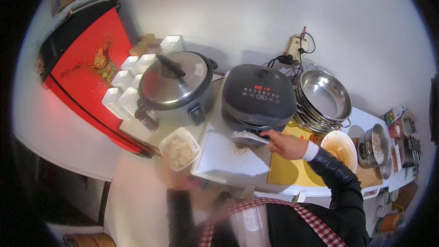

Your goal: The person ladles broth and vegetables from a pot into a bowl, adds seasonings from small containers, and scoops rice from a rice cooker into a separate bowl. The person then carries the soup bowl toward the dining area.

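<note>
My left hand [175, 175] grips the near edge of a square white bowl [180, 149] holding pale, crumbly food, possibly rice. With my right hand [287, 144] I hold a flat whitish utensil [248, 138], perhaps a rice paddle, by its handle end at the front of a dark rice cooker [259, 94]. The cooker's lid is down and its display glows red. Brownish crumbs [241, 150] lie on the white surface just below the utensil. Left of that cooker stands a large metal-lidded cooker [176, 85].
Stacked small white dishes [121, 79] stand beside a red panel [92, 75] at the left. On the right are nested steel pans [325, 94], a yellow mat [284, 171], a white bowl [344, 140] with liquid, and a steel pot [377, 144]. A power strip [295, 48] with cables is against the wall.
</note>
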Motion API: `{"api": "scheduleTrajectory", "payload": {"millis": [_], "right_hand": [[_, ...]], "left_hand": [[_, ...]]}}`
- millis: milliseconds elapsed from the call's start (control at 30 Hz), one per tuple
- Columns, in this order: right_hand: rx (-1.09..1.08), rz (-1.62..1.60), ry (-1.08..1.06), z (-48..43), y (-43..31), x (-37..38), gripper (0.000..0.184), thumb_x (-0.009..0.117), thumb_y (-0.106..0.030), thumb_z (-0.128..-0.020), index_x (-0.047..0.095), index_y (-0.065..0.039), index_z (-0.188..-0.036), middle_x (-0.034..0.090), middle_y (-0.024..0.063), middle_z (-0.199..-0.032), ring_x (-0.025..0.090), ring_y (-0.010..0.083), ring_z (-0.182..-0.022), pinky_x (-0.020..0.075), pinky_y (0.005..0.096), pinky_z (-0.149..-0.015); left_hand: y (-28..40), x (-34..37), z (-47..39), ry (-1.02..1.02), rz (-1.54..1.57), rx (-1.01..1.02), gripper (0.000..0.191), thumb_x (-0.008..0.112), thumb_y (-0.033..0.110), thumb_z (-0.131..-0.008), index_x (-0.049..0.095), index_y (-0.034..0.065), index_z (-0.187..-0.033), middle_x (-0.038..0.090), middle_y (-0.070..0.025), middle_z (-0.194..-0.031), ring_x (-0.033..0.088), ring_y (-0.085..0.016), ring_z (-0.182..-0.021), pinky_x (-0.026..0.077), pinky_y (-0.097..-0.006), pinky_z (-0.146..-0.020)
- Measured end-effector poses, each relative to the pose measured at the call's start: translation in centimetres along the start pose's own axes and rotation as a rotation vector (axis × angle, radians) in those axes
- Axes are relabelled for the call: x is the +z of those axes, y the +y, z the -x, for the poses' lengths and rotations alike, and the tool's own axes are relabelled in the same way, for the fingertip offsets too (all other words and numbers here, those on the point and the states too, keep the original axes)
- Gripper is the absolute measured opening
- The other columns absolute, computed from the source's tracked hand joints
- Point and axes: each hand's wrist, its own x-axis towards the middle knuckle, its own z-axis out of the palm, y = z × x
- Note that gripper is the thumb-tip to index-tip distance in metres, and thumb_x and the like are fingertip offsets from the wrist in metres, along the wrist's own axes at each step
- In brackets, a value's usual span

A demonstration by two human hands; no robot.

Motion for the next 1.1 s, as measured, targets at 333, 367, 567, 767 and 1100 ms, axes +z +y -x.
{"api": "scheduleTrajectory", "payload": {"millis": [333,367,567,767,1100], "right_hand": [[0.329,0.977,0.433,-13.1,7.8,-3.7,0.028,0.049,-0.017,-0.087,0.056,-0.020,-0.114,0.067,0.0082,-0.081,0.067,0.0270,-0.074,0.0489,0.0422,-0.053],[0.296,0.972,0.386,-13.7,8.7,-3.1,0.027,0.048,-0.017,-0.087,0.057,-0.021,-0.112,0.067,0.0082,-0.080,0.067,0.0270,-0.073,0.0487,0.0425,-0.052],[0.004,0.938,0.299,-10.5,3.6,-2.0,0.024,0.053,-0.012,-0.081,0.058,-0.002,-0.102,0.066,0.0127,-0.069,0.067,0.0288,-0.066,0.0510,0.0426,-0.054],[0.596,0.696,0.190,-12.4,6.4,-5.3,0.022,0.055,-0.018,-0.081,0.071,-0.006,-0.091,0.070,0.0158,-0.085,0.069,0.0324,-0.079,0.0542,0.0416,-0.069],[0.466,0.161,0.385,-16.7,10.4,0.2,0.027,0.050,-0.030,-0.086,0.067,-0.010,-0.090,0.065,0.0198,-0.089,0.062,0.0405,-0.084,0.0502,0.0470,-0.075]], "left_hand": [[-4.2,8.7,-13.3,-0.320,0.139,-0.215,0.057,0.041,0.044,-0.098,0.035,0.0080,-0.141,0.043,-0.0115,-0.141,0.043,-0.027,-0.129,0.035,-0.0423,-0.107],[-5.0,9.7,-14.0,-0.318,0.136,-0.213,0.057,0.041,0.045,-0.098,0.035,0.0081,-0.141,0.042,-0.0114,-0.141,0.043,-0.027,-0.129,0.035,-0.0424,-0.107],[-6.7,11.0,-16.4,-0.227,0.133,-0.160,0.058,0.042,0.045,-0.097,0.034,0.0075,-0.141,0.040,-0.0109,-0.143,0.040,-0.026,-0.131,0.033,-0.0421,-0.108],[-12.8,10.0,-19.4,-0.037,-0.062,0.094,0.056,0.042,0.041,-0.097,0.034,0.0035,-0.138,0.044,-0.0135,-0.134,0.044,-0.024,-0.125,0.034,-0.0386,-0.106],[-12.1,12.2,-17.6,0.032,0.025,0.082,0.063,0.039,0.046,-0.097,0.029,0.0033,-0.143,0.035,-0.0135,-0.146,0.035,-0.025,-0.134,0.022,-0.0366,-0.112]]}}
